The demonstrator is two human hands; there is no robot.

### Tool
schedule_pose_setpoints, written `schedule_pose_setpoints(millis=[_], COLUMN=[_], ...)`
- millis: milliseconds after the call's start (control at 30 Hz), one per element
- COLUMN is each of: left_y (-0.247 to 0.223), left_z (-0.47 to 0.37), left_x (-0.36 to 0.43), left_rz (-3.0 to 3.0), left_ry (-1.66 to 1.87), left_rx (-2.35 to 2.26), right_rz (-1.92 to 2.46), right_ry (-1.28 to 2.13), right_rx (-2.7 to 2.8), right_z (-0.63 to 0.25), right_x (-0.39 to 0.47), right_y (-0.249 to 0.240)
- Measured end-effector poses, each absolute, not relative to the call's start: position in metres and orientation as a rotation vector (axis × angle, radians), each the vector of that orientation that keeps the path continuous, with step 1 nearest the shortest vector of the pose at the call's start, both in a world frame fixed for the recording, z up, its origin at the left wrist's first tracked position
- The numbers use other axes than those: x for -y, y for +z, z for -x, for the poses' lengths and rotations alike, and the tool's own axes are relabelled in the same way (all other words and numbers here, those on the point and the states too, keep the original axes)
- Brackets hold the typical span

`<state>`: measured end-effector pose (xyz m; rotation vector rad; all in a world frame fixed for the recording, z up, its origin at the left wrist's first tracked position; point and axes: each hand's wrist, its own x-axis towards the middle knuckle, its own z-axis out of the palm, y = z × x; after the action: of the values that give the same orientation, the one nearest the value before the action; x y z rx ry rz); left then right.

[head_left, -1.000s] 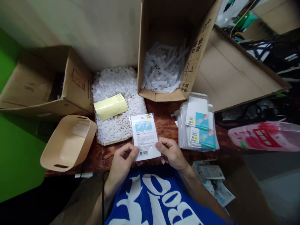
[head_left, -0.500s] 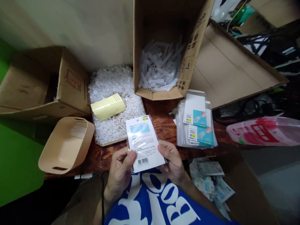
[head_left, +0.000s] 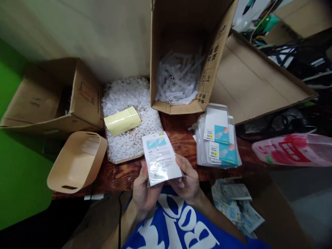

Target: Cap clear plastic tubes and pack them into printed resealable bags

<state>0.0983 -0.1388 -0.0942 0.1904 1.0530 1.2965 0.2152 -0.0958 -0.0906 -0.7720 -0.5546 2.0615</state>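
Head view shows the sleeved card [head_left: 162, 159] over the counter's [head_left: 118, 180] front edge, left hand [head_left: 145, 190] and right hand [head_left: 189, 181] each clamped on one side, seemingly to keep it steady, printing uppermost. Near the right hand, a stack of sleeved cards [head_left: 225, 157] lies by that edge, presumably for easy reach; behind, a carton [head_left: 219, 48] opens forward, exposing translucent tubes [head_left: 178, 77].

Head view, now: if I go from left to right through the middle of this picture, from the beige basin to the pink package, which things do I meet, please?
Beige basin → yellow sheet → white packet → stack of packets → pink package.
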Motion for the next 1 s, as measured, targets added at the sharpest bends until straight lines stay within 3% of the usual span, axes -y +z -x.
schedule_pose_setpoints(millis=[167,467,1000], left_y=[-0.101,-0.114,-0.116], left_z=[-0.078,-0.081,-0.08], left_x=[0.13,0.111,0.112], left_rz=[-0.326,-0.7,-0.654], left_ry=[1.309,1.335,1.412], left_rx=[-1.105,-1.35,-1.37], right_rz=[0.85,0.88,0.809], right_ry=[1.959,1.606,1.644], right_rx=[0.656,1.428,1.36], right_z=[-0.226,-0.245,-0.248], right_x=[0.085,0.074,0.079], right_y=[-0.107,-0.124,-0.138])
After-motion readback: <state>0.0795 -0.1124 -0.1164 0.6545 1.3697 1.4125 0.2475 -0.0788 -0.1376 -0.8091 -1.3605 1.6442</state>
